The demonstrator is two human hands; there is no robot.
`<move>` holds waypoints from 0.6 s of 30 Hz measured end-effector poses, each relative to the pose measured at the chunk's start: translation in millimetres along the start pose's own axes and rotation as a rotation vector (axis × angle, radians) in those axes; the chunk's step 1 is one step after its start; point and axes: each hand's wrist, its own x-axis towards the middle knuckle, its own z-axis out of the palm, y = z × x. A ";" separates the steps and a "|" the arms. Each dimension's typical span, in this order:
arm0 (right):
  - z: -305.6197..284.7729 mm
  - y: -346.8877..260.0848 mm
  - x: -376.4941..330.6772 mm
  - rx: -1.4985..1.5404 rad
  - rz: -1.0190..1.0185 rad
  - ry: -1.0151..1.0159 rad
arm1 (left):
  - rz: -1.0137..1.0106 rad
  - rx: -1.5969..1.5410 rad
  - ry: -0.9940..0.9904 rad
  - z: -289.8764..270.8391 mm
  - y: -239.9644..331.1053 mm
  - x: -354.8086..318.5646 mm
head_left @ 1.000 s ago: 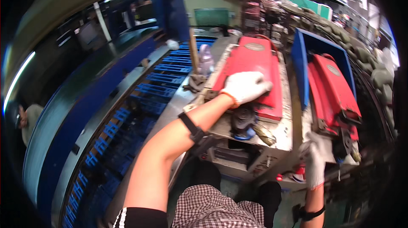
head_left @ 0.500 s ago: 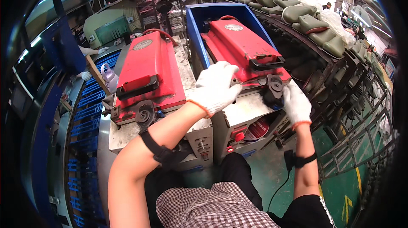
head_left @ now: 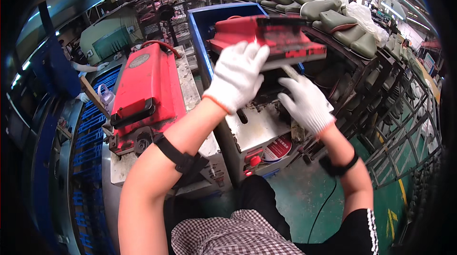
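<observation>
My left grip [head_left: 238, 76] is up against the left front corner of the right-hand red mould lid [head_left: 281, 41], fingers stretched out with the thumb set apart; the palm is turned from view, so I cannot tell whether it holds the lid or just rests by it. Half a second ago that lid lay flat on its pale metal table [head_left: 252, 129]; now its front edge is tilted up, black handle [head_left: 283, 23] at the top, and the dark cavity [head_left: 271, 80] beneath shows, so the inside is within my reach. The lid stands over the rear of the table, its back end inside the blue box [head_left: 197, 34]. My right grip [head_left: 307, 102] has shifted from the lid's right front corner to the mouth of that cavity, wide, with fingers parted and nothing seen between them. A tan bar [head_left: 291, 72] stands just beside its fingers, blurred; I cannot tell whether they touch. To my left, the second red lid [head_left: 154, 81] lies closed, and a red switch [head_left: 255, 160] sits below the near table's front edge.
</observation>
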 end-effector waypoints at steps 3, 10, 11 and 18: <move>26.5 20.5 71.7 -0.098 0.129 -0.352 | -0.072 0.145 0.172 -6.2 -14.3 39.6; 110.5 50.2 151.9 -0.118 0.242 -0.579 | -0.224 0.309 0.260 -18.2 -68.8 107.2; 112.9 62.1 156.4 -0.125 0.241 -0.577 | -0.231 0.298 0.232 -23.4 -71.8 116.6; 57.4 71.2 138.7 0.855 0.732 -0.321 | -0.211 0.314 0.307 -16.5 -87.7 123.0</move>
